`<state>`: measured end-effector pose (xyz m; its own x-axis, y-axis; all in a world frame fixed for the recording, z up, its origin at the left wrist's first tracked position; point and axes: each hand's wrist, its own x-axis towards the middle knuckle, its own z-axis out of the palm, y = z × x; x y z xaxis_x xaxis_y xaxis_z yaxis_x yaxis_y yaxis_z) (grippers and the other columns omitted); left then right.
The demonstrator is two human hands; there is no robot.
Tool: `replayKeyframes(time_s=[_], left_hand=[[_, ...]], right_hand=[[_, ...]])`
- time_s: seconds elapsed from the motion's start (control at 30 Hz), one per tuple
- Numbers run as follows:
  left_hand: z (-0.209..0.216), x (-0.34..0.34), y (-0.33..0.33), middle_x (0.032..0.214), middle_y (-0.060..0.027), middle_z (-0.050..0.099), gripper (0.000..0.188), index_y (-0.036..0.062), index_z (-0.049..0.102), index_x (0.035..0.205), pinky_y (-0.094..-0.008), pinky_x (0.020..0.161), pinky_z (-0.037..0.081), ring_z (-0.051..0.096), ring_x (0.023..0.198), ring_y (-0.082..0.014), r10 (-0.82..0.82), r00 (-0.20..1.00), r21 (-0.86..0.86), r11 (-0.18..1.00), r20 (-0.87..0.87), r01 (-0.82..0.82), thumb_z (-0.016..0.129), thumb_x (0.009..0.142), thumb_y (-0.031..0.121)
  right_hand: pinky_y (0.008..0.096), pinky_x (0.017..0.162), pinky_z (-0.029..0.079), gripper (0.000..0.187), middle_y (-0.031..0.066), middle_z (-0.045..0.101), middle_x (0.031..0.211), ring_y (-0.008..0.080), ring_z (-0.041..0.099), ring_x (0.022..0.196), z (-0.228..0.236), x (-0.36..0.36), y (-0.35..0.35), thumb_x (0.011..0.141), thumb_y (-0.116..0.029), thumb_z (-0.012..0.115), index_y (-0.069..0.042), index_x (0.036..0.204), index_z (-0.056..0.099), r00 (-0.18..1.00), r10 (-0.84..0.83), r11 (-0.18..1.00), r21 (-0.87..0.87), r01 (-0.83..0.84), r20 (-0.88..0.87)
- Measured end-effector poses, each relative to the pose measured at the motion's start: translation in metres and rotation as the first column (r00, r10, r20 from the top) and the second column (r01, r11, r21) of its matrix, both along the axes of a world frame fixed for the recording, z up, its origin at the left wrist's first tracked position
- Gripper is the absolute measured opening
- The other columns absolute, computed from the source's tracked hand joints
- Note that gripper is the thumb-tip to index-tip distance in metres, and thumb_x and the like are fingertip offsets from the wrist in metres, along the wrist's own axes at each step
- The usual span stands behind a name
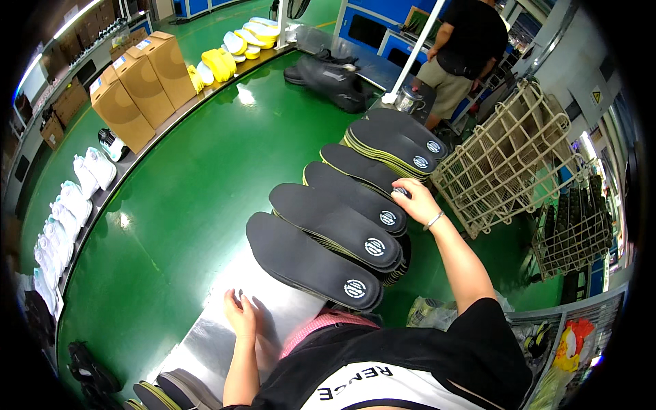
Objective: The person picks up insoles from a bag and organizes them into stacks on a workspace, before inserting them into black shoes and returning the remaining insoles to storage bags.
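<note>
While the right hand [413,198] rests its fingers on the heel end of a black foam shoe insole with a round white heel mark [359,167], third in a fanned row of stacked insoles, the left hand [240,316] lies flat, fingers loosely spread, on a bare brushed-metal sheet [205,345] at the near edge of the green glossy worktable [198,178].

Grip state: right fingers curl over the insole's edge, touching it; whether they pinch it or only press on it cannot be told. Left hand holds nothing.

Position of work: the insole stacks run diagonally from just beside the metal sheet up toward a cream wire basket [509,154] on the right. The touched insole overlaps its neighbours and lies about mid-row.

Judgement: the step in hand looks like squaring or picking from the stack. The next move calls for a clean pinch on one layer only, since the thin yellow-edged layers beneath sit tight together and could lift as a pair.

Elsewhere: brown cardboard boxes [140,85] and white shoes [82,184] line the far left edge.
</note>
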<state>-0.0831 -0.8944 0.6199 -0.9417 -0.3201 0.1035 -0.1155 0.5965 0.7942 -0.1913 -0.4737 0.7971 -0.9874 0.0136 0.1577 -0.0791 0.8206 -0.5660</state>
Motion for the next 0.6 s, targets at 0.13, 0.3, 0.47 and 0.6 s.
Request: replayKeyframes(time_s=[0.13,0.3,0.47,0.6], left_hand=[[0.019,0.017,0.028,0.100,-0.0199,0.048,0.029,-0.0028,0.047,0.098,-0.0374,0.082,0.036,0.046,0.094,-0.0326,-0.004,1.000,-0.026,1.000,-0.001,0.004,0.052,0.071,0.008],[0.013,0.064,0.024,0.099,-0.0194,0.049,0.032,-0.0014,0.050,0.095,-0.0384,0.082,0.036,0.046,0.093,-0.0333,0.062,0.995,-0.202,0.978,0.078,-0.045,0.054,0.068,0.015],[0.025,0.114,0.045,0.102,-0.0190,0.047,0.032,0.0015,0.051,0.092,-0.0411,0.082,0.036,0.044,0.098,-0.0323,-0.061,0.962,-0.345,0.926,0.266,0.154,0.054,0.064,0.017],[0.011,0.126,0.036,0.115,-0.0218,0.041,0.038,-0.0006,0.047,0.101,-0.0398,0.091,0.029,0.037,0.110,-0.0311,-0.180,0.954,-0.375,0.889,0.240,0.263,0.051,0.066,0.014]], right_hand=[[0.0307,0.077,0.041,0.028,0.0125,0.054,0.094,0.0239,0.052,0.088,0.046,0.054,-0.024,0.073,-0.017,0.057,-0.001,0.095,0.054,0.977,0.214,0.960,-0.190,-0.206,0.022],[0.0320,0.081,0.040,0.029,0.0139,0.054,0.097,0.0255,0.051,0.092,0.051,0.096,-0.071,0.076,-0.019,0.056,0.000,0.098,0.052,0.786,0.614,0.766,-0.291,-0.573,0.072],[0.0295,0.080,0.040,0.029,0.0147,0.054,0.098,0.0238,0.052,0.091,0.015,0.152,-0.091,0.074,-0.012,0.057,0.003,0.098,0.052,0.692,0.709,0.668,-0.442,-0.599,0.136],[0.0280,0.078,0.041,0.030,0.0138,0.054,0.097,0.0212,0.054,0.088,-0.006,0.180,-0.109,0.072,-0.009,0.057,0.004,0.099,0.052,0.640,0.717,0.676,-0.503,-0.539,0.276]])
